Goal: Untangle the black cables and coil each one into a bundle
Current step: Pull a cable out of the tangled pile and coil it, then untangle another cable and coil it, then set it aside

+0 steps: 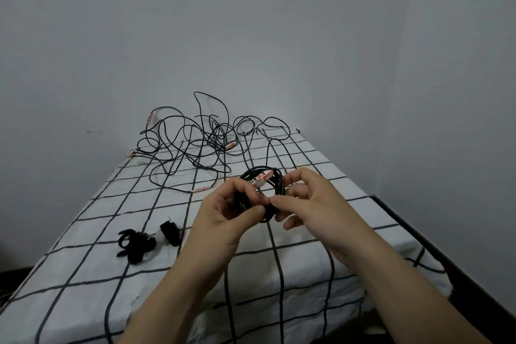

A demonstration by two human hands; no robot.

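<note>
A coiled black cable bundle (pixel 275 180) with a white-and-red label is held above the checked sheet at the centre. My left hand (pixel 226 212) grips the coil's left side with thumb and fingers. My right hand (pixel 310 201) pinches the coil's lower edge beside the left thumb, fingers curled behind the loop. A loose tangle of black cables (pixel 201 142) with white-and-red tags lies spread at the far end of the bed, apart from both hands.
A white bed sheet with a black grid (pixel 307 268) covers the surface. Black strap pieces (pixel 135 244) and a small black-and-white item (pixel 169 232) lie at the left. Grey walls stand close behind; a dark bed edge (pixel 418 237) runs along the right.
</note>
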